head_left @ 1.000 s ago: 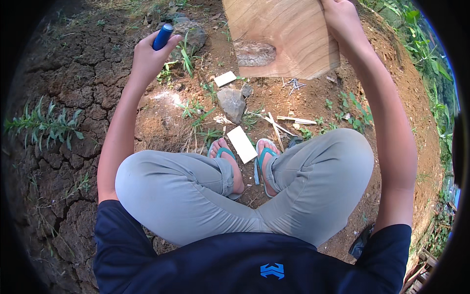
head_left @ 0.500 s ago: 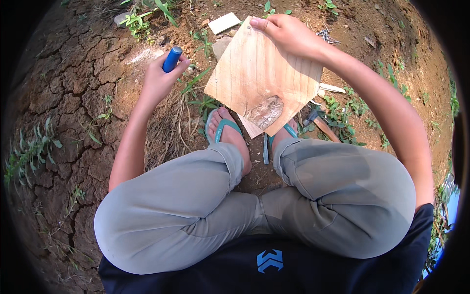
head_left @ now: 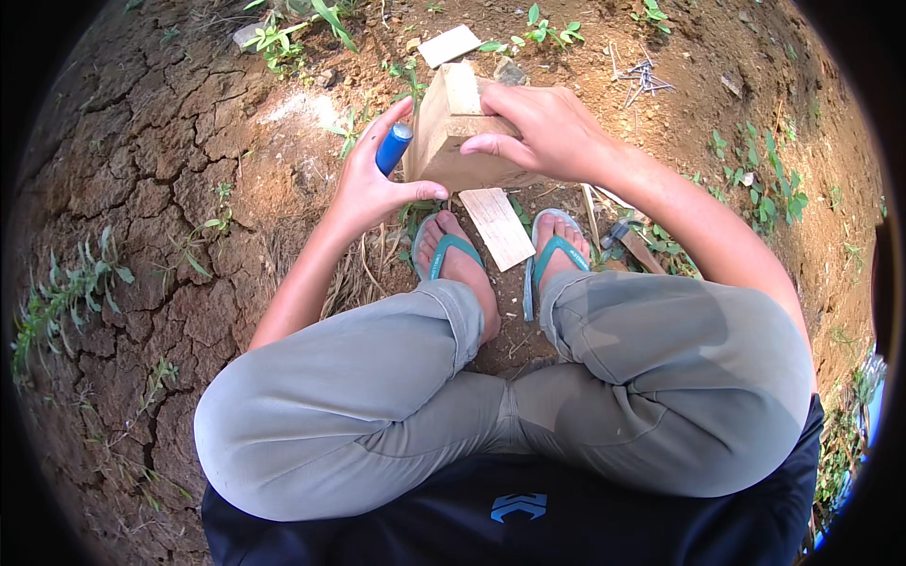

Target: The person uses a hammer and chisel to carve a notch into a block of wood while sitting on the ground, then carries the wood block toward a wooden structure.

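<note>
My right hand (head_left: 549, 132) grips the top of a wooden piece made of joined boards (head_left: 472, 156), thumb on the near side and fingers over the edge. It is tilted so that a short block and a wider board show. My left hand (head_left: 370, 187) has its thumb and fingers spread at the left side of the wood, by its lower left edge. Tucked in that hand is a blue cylinder with a greyish end (head_left: 394, 148), perhaps a handle or marker; its lower part is hidden. Whether the left fingers touch the wood is unclear.
A small flat board (head_left: 498, 228) lies between my sandalled feet. A hammer (head_left: 634, 247) rests right of my right foot. Several loose nails (head_left: 644, 81) lie on the dirt farther off, and a pale wood offcut (head_left: 448, 45) lies beyond the work. Cracked soil (head_left: 123, 189) spreads leftward.
The wooden piece has been tilted from its broad face toward its edge, uncovering the small board between my feet. My left hand has moved right to its side, still with the blue cylinder.
</note>
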Available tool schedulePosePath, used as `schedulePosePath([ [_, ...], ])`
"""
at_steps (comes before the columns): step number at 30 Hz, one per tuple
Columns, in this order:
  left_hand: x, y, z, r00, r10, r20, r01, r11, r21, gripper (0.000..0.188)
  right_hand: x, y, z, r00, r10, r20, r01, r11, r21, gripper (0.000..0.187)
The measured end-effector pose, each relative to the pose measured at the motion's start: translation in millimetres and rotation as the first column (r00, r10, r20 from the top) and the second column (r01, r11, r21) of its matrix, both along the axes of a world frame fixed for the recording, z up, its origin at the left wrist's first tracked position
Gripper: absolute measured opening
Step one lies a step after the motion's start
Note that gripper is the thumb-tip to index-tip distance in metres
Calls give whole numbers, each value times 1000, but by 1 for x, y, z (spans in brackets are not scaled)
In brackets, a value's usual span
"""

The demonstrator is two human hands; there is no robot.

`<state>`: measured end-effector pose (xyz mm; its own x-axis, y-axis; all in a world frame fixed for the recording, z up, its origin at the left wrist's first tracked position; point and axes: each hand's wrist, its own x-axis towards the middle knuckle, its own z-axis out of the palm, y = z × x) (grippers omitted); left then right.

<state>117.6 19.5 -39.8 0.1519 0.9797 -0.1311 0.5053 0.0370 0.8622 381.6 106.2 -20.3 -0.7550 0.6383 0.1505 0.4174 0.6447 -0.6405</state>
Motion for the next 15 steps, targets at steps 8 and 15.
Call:
schedulePosePath([
  [8, -40, 21, 20, 973, 129, -192, -150, 983, -101, 60, 17, 53, 1, 998, -66, -19, 66, 998, 11, 49],
  [15, -9, 77, -9, 999, 32, -17, -36, 931, -364, 41, 33, 151, 46, 955, -283, 85, 276, 958, 81, 58],
])
